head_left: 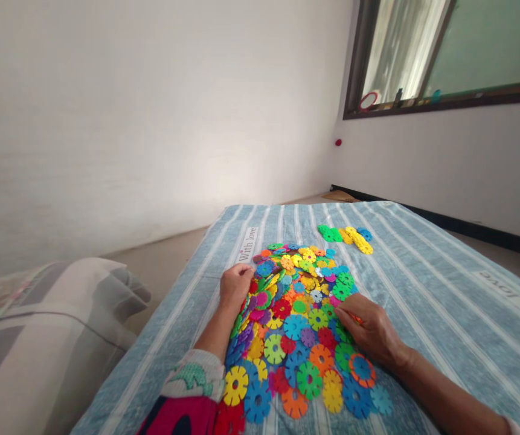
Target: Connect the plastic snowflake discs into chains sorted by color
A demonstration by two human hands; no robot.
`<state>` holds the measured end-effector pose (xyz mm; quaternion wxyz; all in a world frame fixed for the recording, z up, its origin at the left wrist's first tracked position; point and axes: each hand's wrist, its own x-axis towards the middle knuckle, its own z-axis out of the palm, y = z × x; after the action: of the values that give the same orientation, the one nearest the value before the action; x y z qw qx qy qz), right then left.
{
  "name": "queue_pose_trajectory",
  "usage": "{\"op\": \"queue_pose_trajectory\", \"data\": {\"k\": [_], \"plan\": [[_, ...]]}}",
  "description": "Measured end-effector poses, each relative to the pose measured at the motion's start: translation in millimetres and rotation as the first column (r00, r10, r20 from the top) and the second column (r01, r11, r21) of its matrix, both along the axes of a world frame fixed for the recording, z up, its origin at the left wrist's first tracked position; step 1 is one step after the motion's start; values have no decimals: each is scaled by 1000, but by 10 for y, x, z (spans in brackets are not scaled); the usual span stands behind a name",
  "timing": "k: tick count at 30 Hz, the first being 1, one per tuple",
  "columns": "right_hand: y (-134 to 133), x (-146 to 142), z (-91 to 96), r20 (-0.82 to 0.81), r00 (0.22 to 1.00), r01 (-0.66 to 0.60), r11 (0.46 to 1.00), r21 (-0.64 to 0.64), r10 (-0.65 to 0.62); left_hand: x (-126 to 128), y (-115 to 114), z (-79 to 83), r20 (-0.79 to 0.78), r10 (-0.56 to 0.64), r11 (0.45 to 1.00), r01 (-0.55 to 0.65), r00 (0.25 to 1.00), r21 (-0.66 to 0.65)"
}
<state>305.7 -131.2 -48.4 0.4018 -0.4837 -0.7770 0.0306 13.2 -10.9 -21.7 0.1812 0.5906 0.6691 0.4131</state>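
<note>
A wide pile of colourful notched plastic discs [295,326], flower-shaped with slots round their rims, lies on the striped cloth between my hands. My left hand [236,287] rests at the pile's far left edge with thumb and fingers pinched together; what they hold, if anything, is hidden. At the right edge, my right hand [375,329] is closed, its fingertips touching the discs. A bit of an orange disc [358,319] shows by its thumb and forefinger, but I cannot tell whether it is gripped. Beyond the pile lie joined discs in green [330,233], yellow [356,238] and blue [365,234].
The blue-and-white striped cloth [423,290] covers the surface under the pile. To the left is a grey and white draped cover [60,338]. A white wall [151,121] stands ahead, with a dark-framed window [468,54] at the upper right and small items on its sill.
</note>
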Motion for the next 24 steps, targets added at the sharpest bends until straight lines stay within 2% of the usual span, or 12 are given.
{"op": "queue_pose_trajectory", "data": {"k": [8, 12, 15, 19, 24], "plan": [[3, 12, 4, 52, 997, -51, 998, 37, 49, 18, 41, -15, 4, 15, 1000, -15, 1000, -4], [-17, -19, 96, 94, 989, -115, 992, 49, 110, 24, 44, 8, 1, 14, 1000, -14, 1000, -11], [-64, -87, 206, 112, 970, -220, 975, 42, 214, 18, 44, 26, -10, 12, 1000, -12, 1000, -16], [-173, -250, 307, 191, 914, -358, 933, -39, 359, 0, 57, 18, -22, 5, 1000, -6, 1000, -17], [-233, -427, 298, 292, 891, -318, 937, -143, 347, 0, 63, 24, -35, 3, 999, -5, 999, -39]]}}
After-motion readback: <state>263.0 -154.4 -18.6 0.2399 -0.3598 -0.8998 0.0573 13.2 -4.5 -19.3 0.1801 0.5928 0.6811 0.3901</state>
